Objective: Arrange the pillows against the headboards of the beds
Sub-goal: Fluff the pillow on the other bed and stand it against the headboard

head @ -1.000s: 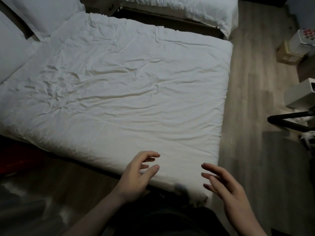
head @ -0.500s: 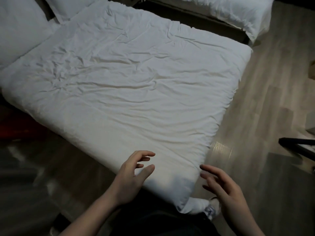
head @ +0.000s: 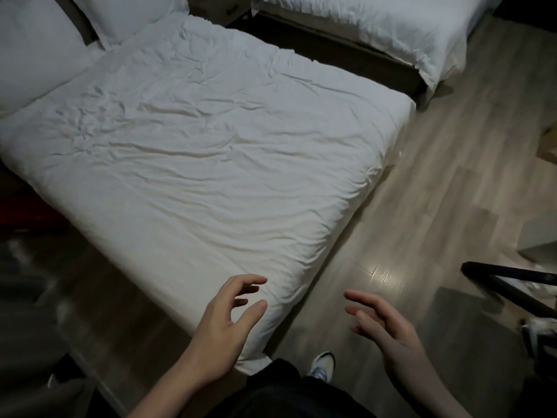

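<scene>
Hovering over the near corner of the bed (head: 211, 152), the left hand (head: 223, 321) and right hand (head: 382, 324) are holding nothing, fingers loosely spread, while two pillows (head: 36, 55) are lying far left, well apart from them.

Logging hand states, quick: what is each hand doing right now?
Left hand: open, fingers loosely curved, holding nothing.
Right hand: open, fingers relaxed, holding nothing.

white duvet (head: 211, 152), white pillows (head: 33, 58), grey-brown floor (head: 437, 191)
</scene>
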`<action>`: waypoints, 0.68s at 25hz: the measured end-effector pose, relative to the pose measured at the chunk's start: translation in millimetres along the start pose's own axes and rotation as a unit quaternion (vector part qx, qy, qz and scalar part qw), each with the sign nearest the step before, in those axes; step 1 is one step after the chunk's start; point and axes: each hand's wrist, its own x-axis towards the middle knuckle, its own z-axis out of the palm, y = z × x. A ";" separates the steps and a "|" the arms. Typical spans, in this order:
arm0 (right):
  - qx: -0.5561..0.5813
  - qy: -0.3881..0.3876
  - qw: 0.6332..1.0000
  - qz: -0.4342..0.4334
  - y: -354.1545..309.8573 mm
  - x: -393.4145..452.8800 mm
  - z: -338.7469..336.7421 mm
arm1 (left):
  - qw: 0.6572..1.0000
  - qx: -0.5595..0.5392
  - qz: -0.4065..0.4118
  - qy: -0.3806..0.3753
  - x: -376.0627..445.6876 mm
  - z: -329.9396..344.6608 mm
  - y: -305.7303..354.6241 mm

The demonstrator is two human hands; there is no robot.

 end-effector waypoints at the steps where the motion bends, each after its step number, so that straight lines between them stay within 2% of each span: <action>1: -0.001 -0.009 1.000 -0.003 -3.0 6.5 -6.7 | 1.000 0.001 -0.002 0.011 1.3 4.7 4.8; 5: -0.014 -0.049 0.999 -0.012 -30.0 46.8 -30.8 | 0.999 0.005 -0.018 0.050 14.2 19.8 19.0; 8: -0.032 -0.049 0.998 -0.030 -53.5 88.4 -57.3 | 0.998 0.007 -0.028 0.058 53.7 35.7 31.6; 17: -0.026 0.055 0.998 -0.013 -109.2 211.6 -158.6 | 0.999 0.008 0.037 -0.037 281.5 90.5 121.0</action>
